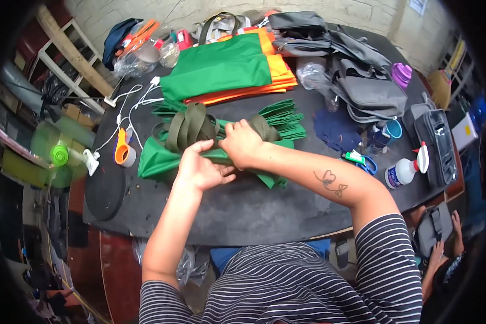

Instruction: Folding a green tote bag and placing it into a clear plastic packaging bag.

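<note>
In front of me on the black table lies a bundle of folded green fabric bags (164, 156) with olive-green strap handles (191, 127) looped on top. My right hand (242, 144) is closed over the middle of this bundle, its fingers wrapped on the green fabric next to the straps. My left hand (200, 167) rests at the bundle's near side, palm turned up and fingers loosely apart, with its thumb close to the straps. Whether its thumb pinches any fabric is hard to see. The fanned green edges (286, 120) stick out at the bundle's far right.
Beyond the bundle lies a stack of green and orange tote bags (221, 65). Grey bags (370, 92) are piled at the right, near a spray bottle (405, 171), blue scissors (369, 164) and a blue cup (393, 129). An orange tape dispenser (121, 147) and white cables (128, 105) lie left.
</note>
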{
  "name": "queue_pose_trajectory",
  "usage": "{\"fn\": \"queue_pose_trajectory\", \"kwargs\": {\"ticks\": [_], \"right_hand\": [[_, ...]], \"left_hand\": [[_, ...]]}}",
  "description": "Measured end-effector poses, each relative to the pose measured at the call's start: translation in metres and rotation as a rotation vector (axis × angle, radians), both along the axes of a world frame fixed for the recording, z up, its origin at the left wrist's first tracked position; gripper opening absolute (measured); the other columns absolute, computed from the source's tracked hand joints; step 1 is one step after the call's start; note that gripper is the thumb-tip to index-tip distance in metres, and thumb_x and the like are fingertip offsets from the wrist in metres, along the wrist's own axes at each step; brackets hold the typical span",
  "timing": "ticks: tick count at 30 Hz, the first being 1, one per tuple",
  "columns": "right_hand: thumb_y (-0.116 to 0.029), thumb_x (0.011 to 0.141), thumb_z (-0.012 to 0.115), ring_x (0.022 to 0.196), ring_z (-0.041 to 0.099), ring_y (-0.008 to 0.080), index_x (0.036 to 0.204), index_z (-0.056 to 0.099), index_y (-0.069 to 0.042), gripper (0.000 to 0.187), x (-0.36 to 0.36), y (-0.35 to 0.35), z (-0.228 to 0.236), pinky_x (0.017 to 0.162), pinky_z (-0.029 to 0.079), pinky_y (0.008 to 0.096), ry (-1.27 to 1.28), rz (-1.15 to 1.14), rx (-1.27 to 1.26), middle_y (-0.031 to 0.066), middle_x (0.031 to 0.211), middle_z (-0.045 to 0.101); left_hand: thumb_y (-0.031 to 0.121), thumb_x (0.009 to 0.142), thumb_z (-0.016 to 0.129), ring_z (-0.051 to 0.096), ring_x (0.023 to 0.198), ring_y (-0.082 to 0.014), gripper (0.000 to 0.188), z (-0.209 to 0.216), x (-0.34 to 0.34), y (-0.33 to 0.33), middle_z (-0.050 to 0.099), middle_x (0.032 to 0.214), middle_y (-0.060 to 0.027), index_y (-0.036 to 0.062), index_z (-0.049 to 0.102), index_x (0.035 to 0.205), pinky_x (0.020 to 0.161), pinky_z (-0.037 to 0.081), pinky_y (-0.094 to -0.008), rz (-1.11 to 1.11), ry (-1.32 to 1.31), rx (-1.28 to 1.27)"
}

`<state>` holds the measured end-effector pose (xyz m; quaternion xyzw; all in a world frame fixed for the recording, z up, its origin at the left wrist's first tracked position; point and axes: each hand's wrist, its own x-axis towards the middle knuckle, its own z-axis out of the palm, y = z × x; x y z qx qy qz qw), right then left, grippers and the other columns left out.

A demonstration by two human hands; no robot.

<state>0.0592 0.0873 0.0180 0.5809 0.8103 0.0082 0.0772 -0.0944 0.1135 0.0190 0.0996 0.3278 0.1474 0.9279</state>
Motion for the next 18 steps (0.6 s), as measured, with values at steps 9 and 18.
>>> {"fn": "queue_pose_trajectory", "kwargs": {"ticks": [9,18], "right_hand": [[-0.033,0.082,0.056,0.110,0.054,0.0367,0.111,0.063,-0.004,0.041,0.004,0.004,0.018,0.094,0.038,0.0535,0.041,0.060,-0.115,0.0205,0.116,0.059],[-0.030,0.079,0.060,0.094,0.061,0.0261,0.082,0.070,-0.010,0.023,0.014,0.011,-0.013,0.080,0.042,0.0525,0.168,0.176,0.056,0.0114,0.087,0.067]], "left_hand": [[0.015,0.091,0.057,0.063,0.093,-0.0159,0.033,0.113,0.017,-0.034,0.066,0.101,-0.0112,-0.0028,0.058,0.119,0.083,0.049,-0.0271,-0.597,0.346,1.370],[0.043,0.072,0.067,0.066,0.087,-0.0292,0.051,0.024,0.309,0.001,0.067,0.092,-0.0207,-0.0026,0.066,0.094,0.074,0.052,-0.0402,-0.422,0.774,1.879]]}}
